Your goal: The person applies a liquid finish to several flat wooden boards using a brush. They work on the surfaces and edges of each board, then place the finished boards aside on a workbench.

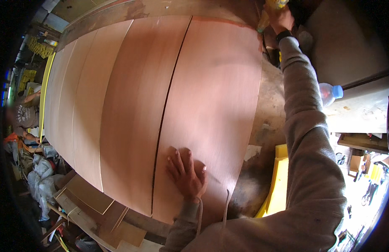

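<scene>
Reddish wood panel (211, 96), the rightmost of a row of boards, lies flat before you, its long axis running away from you and leaning slightly right. From the left come pale boards (91, 92), another reddish board (140, 105), then a dark gap. Just right of that gap your left hand (187, 178), the nearer one, appears to rest palm down on the panel's near end, fingers spread, gripping nothing. Past the brown surface (268, 98), your right hand (282, 20) curls around a yellow object (280, 3), partly cut off, beside the panel's far right corner.
</scene>
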The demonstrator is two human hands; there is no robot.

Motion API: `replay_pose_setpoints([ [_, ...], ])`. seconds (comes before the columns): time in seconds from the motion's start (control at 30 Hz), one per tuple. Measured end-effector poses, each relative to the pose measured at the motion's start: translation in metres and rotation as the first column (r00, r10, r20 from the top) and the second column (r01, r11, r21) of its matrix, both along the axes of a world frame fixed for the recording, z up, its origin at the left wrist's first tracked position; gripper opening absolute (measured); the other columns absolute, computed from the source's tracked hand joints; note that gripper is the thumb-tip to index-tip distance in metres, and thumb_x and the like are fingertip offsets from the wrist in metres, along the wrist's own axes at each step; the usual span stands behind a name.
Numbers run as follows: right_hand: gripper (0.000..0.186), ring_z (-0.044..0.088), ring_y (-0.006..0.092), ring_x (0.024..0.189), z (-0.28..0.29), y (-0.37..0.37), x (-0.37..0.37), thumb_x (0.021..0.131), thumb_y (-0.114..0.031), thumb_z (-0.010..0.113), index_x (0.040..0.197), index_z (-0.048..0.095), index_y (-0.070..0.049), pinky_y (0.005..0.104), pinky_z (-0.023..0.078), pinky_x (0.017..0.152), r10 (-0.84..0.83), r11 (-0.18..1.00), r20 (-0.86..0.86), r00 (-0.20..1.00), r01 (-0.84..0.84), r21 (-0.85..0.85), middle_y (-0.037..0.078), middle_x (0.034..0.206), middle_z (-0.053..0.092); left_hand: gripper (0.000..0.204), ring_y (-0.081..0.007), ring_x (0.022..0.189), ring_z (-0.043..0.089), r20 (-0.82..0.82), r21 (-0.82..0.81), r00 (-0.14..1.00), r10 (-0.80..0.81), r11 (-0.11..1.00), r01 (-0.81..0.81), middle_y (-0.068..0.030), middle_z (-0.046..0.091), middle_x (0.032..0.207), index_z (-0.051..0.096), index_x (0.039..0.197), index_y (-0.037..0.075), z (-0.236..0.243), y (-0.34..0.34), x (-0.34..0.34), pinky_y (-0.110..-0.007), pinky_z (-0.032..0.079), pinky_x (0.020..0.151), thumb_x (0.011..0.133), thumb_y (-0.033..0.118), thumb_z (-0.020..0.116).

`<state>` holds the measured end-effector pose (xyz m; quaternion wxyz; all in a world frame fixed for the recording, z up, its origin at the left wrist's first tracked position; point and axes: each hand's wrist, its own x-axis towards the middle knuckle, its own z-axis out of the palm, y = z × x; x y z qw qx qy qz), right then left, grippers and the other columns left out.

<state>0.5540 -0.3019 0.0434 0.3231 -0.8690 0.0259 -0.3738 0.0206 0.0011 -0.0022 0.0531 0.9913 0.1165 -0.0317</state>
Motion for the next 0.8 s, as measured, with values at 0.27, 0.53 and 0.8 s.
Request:
replay_pose_setpoints([
  [0.27, 0.069, 0.069, 0.0398, 0.102, 0.007, 0.013, -0.069, 0.071, -0.060, 0.081, 0.120, 0.066, -0.012, 0.0470, 0.056, 0.088, -0.093, 0.995, -0.146, 0.985, 0.089, -0.036, 0.019, 0.108, 0.073, 0.073, -0.0479, 0.149, 0.019, 0.011, 0.018, 1.000, 0.006, 1.000, -0.006, -0.0198, 0.023, 0.163, 0.033, 0.157, 0.016, -0.001, -0.003, -0.001, -0.066, 0.015, 0.117, 0.095, 0.053, 0.046],
  [0.53, 0.058, 0.070, 0.0394, 0.099, 0.020, 0.043, -0.180, 0.073, -0.045, 0.084, 0.115, 0.066, -0.009, 0.0470, 0.056, 0.087, -0.042, 0.999, -0.154, 0.987, 0.045, 0.012, 0.020, 0.104, 0.073, 0.076, -0.0424, 0.152, 0.013, 0.162, 0.036, 0.986, -0.024, 0.999, 0.019, -0.0137, 0.016, 0.167, 0.030, 0.159, 0.022, -0.005, -0.002, 0.000, -0.064, 0.011, 0.121, 0.093, 0.054, 0.053],
  [0.8, 0.060, 0.070, 0.0403, 0.096, 0.027, 0.070, -0.299, 0.074, -0.039, 0.083, 0.121, 0.062, -0.010, 0.0473, 0.056, 0.086, -0.058, 0.998, -0.192, 0.980, 0.058, -0.001, 0.022, 0.101, 0.073, 0.076, -0.0444, 0.152, 0.006, 0.300, -0.115, 0.953, -0.054, 0.989, 0.093, -0.0168, 0.019, 0.165, 0.036, 0.155, 0.016, -0.017, 0.009, -0.013, -0.062, 0.000, 0.121, 0.093, 0.058, 0.052],
])
